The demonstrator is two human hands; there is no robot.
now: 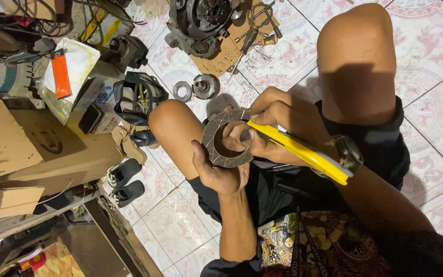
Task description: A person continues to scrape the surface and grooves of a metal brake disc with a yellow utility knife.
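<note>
- My left hand (pixel 219 172) comes up from 6 o'clock, and its grip is closed on the lower edge of a flat grey ring (pixel 226 138) with a grooved face, thumb on the left rim and fingers behind.
- The ring sits at the middle of my view, upright and facing me, held in the air between my two bare knees and not touching the floor.
- My right hand (pixel 278 125) reaches in from 3 o'clock, its grip wrapped tight round a yellow-handled tool (pixel 303 151); the fingertips rest against the right rim of the ring.
- The tool's tip is at the ring's inner edge, but I cannot tell its exact shape; the handle runs down toward 4 o'clock over my wrist, just beside a dark wristwatch (pixel 348 152).
- At 12 o'clock an engine casing (pixel 198 23) lies on a piece of cardboard on the tiled floor (pixel 437 102), with loose hand tools (pixel 255 36) beside it.
- Two small round metal parts (pixel 196 88) lie on the tiles at 11 o'clock, well apart from the ring.
- Cardboard boxes (pixel 32 149) fill the 9 o'clock side.
</note>
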